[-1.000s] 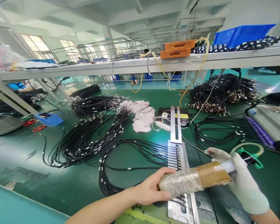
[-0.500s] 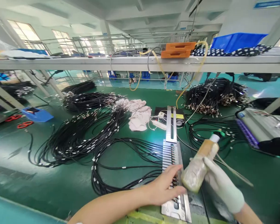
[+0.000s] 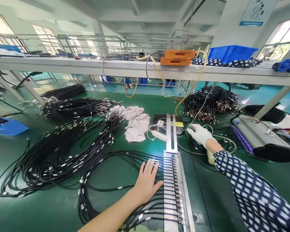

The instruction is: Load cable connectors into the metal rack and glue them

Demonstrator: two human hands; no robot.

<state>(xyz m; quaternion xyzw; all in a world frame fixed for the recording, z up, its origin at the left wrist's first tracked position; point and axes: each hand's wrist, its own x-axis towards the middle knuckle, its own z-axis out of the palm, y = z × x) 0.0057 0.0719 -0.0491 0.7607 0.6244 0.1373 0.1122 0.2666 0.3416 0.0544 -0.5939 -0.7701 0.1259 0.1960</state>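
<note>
My left hand (image 3: pixel 147 181) is bare and open, its fingers spread over black cables (image 3: pixel 125 154) just left of a long metal fixture (image 3: pixel 169 180). The cables lie side by side in the fixture's slots, with metal connector ends (image 3: pixel 177 183) lined up along its right side. My right hand (image 3: pixel 200 134), in a white glove, reaches past the fixture with fingers stretched out, beside a thin grey cord and a coil of black cable. A yellowish bottle (image 3: pixel 210 158) is partly hidden behind my right wrist.
Behind the fixture lie a black box (image 3: pixel 159 120), a white power strip (image 3: pixel 159 135) and a crumpled cloth (image 3: pixel 137 125). Large cable bundles (image 3: pixel 62 154) spread leftward; another bundle (image 3: pixel 210 103) sits at back right. A grey machine (image 3: pixel 261 135) stands right. A shelf edge (image 3: pixel 125 68) crosses above.
My right hand has let go of the bottle, set it down on the right and moved farther back. My left hand has shifted left off the connectors onto the cables. The view has turned right.
</note>
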